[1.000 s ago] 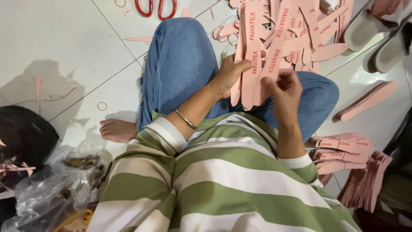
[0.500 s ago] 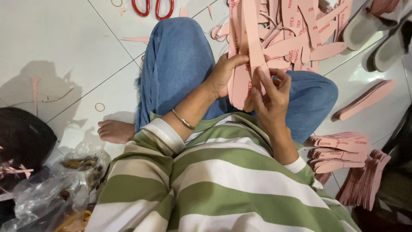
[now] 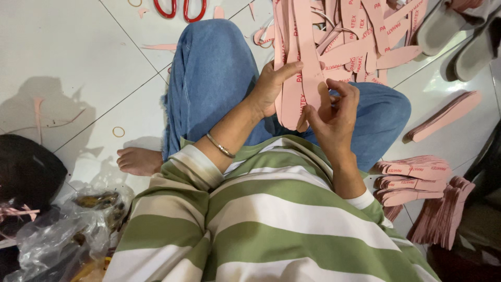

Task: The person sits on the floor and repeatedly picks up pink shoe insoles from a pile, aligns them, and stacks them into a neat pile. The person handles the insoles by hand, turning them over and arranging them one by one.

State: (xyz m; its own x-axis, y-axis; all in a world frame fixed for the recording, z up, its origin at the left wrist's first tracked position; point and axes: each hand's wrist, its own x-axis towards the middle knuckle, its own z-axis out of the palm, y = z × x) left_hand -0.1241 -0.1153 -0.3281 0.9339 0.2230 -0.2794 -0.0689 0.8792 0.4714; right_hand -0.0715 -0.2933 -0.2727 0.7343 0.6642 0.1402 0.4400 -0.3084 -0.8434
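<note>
I sit on a tiled floor in blue jeans and a green-and-white striped shirt. My left hand (image 3: 271, 86) grips a fanned bunch of long pink insole-shaped strips (image 3: 292, 57) with red print, held upright over my knees. My right hand (image 3: 334, 112) is at the lower end of the bunch, with its fingertips pinching one strip. A thin bracelet sits on my left wrist.
A loose heap of pink strips (image 3: 360, 31) lies on the floor beyond my knees. Bundled stacks of strips (image 3: 417, 175) sit at the right, a single stack (image 3: 443, 116) above them. Red-handled scissors (image 3: 180, 8) lie at the top. Grey slippers (image 3: 459, 31) top right, a crumpled plastic bag (image 3: 68, 230) bottom left.
The bunch of strips has risen and stands more upright. My right hand moved from beside the bunch onto its lower end, fingers now pinching a strip.
</note>
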